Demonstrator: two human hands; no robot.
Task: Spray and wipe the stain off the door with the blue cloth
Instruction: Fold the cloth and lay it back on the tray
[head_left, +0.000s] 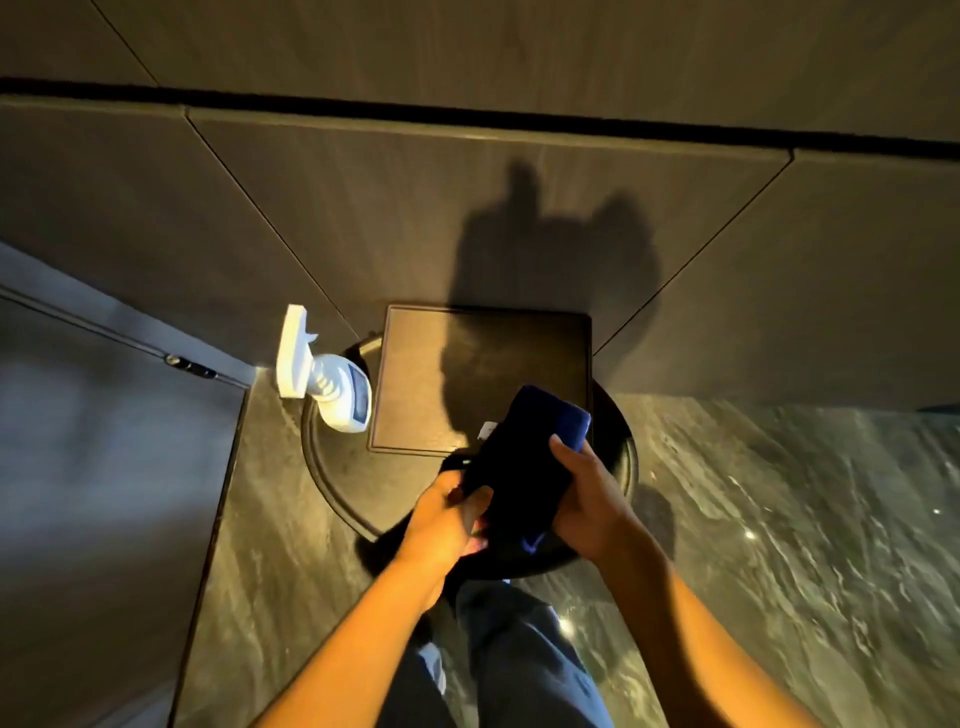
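Dark wood-grain wall panels (467, 208) filling upper view, black seam running across. Glossy marbled stone floor (779, 519) reflecting warm light. Round dark stool (332, 467) standing near wall, square tray (415, 374) lying on top. Shadows falling on panels.
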